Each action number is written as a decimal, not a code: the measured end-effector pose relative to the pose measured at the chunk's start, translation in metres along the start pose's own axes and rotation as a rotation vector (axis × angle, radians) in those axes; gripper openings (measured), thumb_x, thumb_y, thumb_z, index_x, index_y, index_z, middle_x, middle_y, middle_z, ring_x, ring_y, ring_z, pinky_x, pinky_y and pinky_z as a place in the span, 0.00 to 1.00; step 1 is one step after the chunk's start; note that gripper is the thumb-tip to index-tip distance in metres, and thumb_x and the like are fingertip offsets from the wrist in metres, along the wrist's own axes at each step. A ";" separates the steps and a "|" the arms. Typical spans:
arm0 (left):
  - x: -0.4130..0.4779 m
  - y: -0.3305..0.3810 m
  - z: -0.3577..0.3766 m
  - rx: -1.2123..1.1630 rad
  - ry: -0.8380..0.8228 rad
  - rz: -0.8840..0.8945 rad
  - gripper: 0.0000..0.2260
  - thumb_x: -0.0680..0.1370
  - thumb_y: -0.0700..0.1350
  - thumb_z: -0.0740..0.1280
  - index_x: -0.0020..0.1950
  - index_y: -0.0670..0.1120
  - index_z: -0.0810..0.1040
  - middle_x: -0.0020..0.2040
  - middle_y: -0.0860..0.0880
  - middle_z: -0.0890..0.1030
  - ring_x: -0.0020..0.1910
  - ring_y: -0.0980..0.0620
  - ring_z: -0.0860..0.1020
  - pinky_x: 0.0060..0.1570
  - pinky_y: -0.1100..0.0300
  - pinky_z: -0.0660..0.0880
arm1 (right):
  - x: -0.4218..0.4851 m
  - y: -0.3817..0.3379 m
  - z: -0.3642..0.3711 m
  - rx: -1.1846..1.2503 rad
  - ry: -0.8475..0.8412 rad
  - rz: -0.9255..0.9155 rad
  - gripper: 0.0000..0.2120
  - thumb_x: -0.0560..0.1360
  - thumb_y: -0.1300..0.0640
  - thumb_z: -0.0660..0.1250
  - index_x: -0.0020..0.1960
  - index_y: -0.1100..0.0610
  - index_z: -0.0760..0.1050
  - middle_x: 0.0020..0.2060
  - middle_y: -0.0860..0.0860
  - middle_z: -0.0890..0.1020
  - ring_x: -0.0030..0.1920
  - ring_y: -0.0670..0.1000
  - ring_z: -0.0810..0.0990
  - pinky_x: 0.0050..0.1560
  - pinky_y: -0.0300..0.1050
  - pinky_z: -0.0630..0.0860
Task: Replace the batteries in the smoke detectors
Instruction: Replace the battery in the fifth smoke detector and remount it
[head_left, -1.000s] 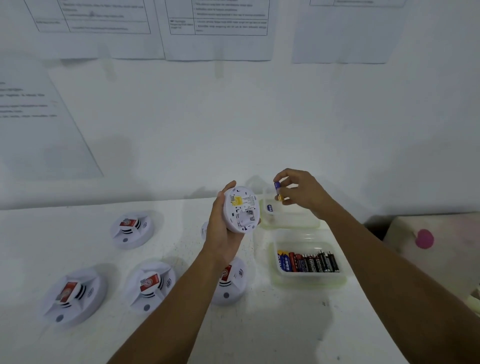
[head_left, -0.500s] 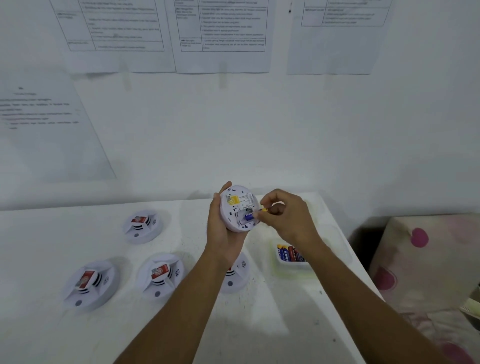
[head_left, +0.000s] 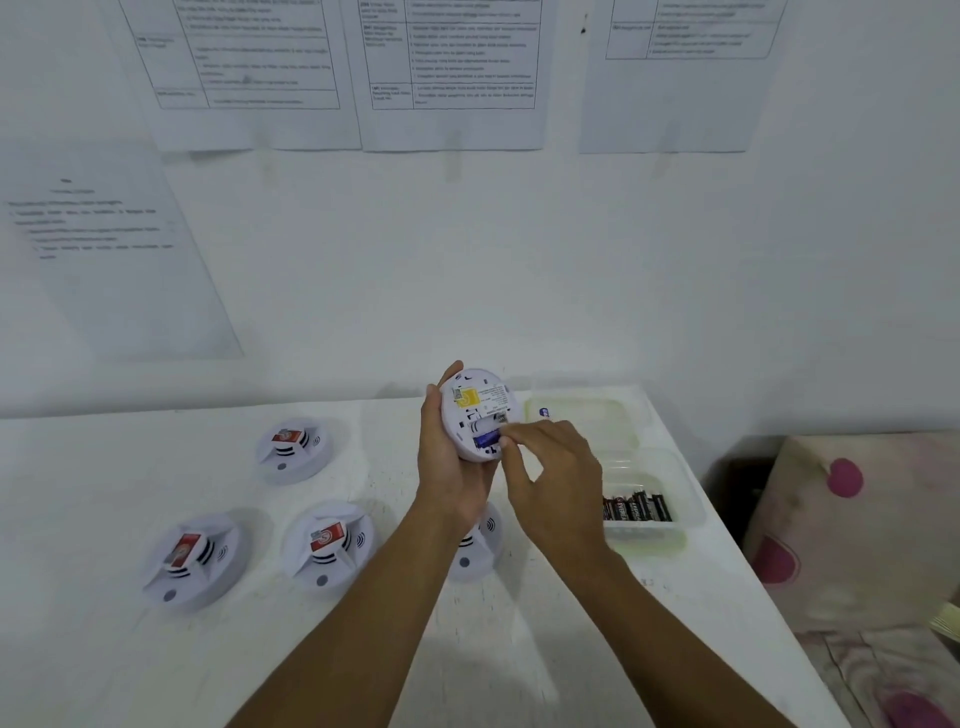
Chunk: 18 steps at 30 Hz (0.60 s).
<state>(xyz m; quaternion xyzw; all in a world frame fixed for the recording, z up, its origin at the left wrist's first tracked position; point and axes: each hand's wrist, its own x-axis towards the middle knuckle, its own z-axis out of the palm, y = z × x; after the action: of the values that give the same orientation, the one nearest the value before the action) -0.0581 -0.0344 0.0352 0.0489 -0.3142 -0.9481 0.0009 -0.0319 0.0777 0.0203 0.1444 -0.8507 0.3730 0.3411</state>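
My left hand (head_left: 447, 462) grips a round white smoke detector (head_left: 475, 408) above the table, its back side with a yellow sticker turned toward me. A blue battery (head_left: 485, 440) lies in the detector's open compartment. My right hand (head_left: 550, 467) has its fingertips on the right end of that battery, fingers curled. Three more white detectors (head_left: 293, 449) (head_left: 189, 558) (head_left: 327, 545) lie on the table to the left, and another detector (head_left: 475, 551) lies partly hidden under my left wrist.
A clear tray (head_left: 675, 525) holding several dark batteries stands at the table's right, and a second clear tray (head_left: 582, 415) with a blue battery (head_left: 544, 412) is behind it. The white table (head_left: 104, 649) ends at the right by a pink-dotted cloth (head_left: 857, 519). Papers hang on the wall.
My right hand carried the blue battery from over the far tray to the detector and set it in the compartment. The view shifted right and up a little.
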 end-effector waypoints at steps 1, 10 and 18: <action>0.000 0.000 0.001 0.003 0.000 0.004 0.20 0.82 0.58 0.53 0.68 0.53 0.75 0.61 0.45 0.81 0.60 0.43 0.78 0.53 0.50 0.77 | -0.001 0.003 0.000 -0.032 -0.019 -0.031 0.08 0.75 0.56 0.67 0.49 0.55 0.83 0.46 0.48 0.85 0.49 0.49 0.80 0.50 0.46 0.78; 0.018 -0.002 -0.002 -0.010 -0.006 0.005 0.20 0.82 0.58 0.52 0.69 0.52 0.73 0.60 0.46 0.81 0.60 0.44 0.77 0.52 0.50 0.76 | 0.004 0.021 0.007 -0.129 -0.131 -0.113 0.16 0.79 0.51 0.57 0.54 0.54 0.82 0.53 0.45 0.82 0.58 0.50 0.75 0.50 0.48 0.72; 0.026 0.004 -0.009 -0.014 -0.069 -0.057 0.22 0.77 0.57 0.59 0.68 0.51 0.73 0.66 0.43 0.77 0.62 0.41 0.75 0.57 0.42 0.74 | 0.045 0.045 -0.006 0.188 -0.240 0.041 0.09 0.77 0.56 0.65 0.55 0.52 0.83 0.47 0.44 0.84 0.47 0.40 0.78 0.47 0.34 0.70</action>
<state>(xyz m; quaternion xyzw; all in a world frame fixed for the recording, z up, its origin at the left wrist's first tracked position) -0.0836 -0.0440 0.0283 0.0252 -0.3060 -0.9510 -0.0366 -0.0840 0.1136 0.0297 0.2019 -0.8494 0.4381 0.2142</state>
